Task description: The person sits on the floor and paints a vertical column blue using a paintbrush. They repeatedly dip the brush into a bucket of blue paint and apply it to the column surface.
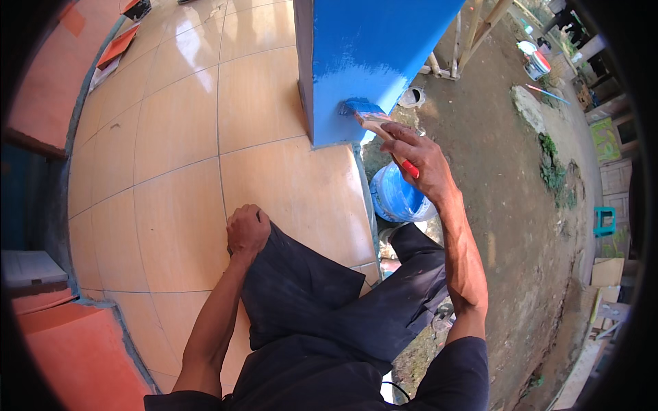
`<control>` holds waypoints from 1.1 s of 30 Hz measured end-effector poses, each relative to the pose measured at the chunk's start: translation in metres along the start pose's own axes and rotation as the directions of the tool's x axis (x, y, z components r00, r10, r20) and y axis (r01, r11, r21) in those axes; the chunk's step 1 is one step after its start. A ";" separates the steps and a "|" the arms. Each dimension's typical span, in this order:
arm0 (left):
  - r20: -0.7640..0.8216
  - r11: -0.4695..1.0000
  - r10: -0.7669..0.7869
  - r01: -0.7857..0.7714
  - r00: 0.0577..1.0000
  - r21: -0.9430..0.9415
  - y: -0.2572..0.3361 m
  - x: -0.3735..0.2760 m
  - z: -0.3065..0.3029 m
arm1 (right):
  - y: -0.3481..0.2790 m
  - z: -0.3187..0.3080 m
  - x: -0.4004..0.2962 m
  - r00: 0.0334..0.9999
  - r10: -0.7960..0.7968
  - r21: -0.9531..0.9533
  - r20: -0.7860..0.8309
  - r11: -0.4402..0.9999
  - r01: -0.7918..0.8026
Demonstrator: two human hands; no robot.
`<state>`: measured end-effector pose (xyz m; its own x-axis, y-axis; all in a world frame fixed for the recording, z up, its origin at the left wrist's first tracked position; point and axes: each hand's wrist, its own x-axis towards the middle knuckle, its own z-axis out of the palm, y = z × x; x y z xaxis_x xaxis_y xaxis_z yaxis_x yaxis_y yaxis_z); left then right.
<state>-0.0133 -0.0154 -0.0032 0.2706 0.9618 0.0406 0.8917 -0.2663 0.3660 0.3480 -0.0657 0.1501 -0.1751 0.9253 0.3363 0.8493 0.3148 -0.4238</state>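
My right hand (419,156) grips a flat paintbrush (378,123) by its wooden handle with a red end. The blue-loaded bristles press on the lower part of a pillar (339,120). Deep blue paint covers the pillar face higher up; around the brush it is a paler blue, with a ragged edge between. Below my right hand stands a bucket (396,192) of blue paint, partly hidden by the hand and wrist. My left hand (249,230) rests on my bent knee, its fingers curled in and partly hidden, with no tool visible in it.
Glossy beige floor tiles (177,226) end in a step edge beside the bucket. Bare ground (493,216) lies to the right. Bamboo poles (478,36) stand behind the pillar. Farther off are paint pails (537,66) and a green plastic stool (604,222). An orange wall (77,354) borders the left.
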 end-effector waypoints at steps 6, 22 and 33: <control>0.006 1.000 0.006 -0.006 1.000 -0.010 0.006 0.001 -0.002 | 0.027 0.067 -0.002 0.990 -0.003 -0.087 0.137 0.996 0.015; 0.036 1.000 -0.009 0.009 0.999 0.019 0.007 0.001 -0.004 | -0.004 0.048 0.003 0.992 0.058 0.040 0.111 0.997 -0.062; 0.052 1.000 0.002 -0.003 0.999 0.025 0.002 0.002 -0.001 | -0.019 -0.016 0.067 0.999 -0.029 -0.015 -0.035 0.999 0.029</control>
<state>-0.0117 -0.0140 -0.0016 0.2905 0.9568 -0.0071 0.8998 -0.2707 0.3422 0.3277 -0.0133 0.1938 -0.1822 0.9078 0.3778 0.8513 0.3379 -0.4014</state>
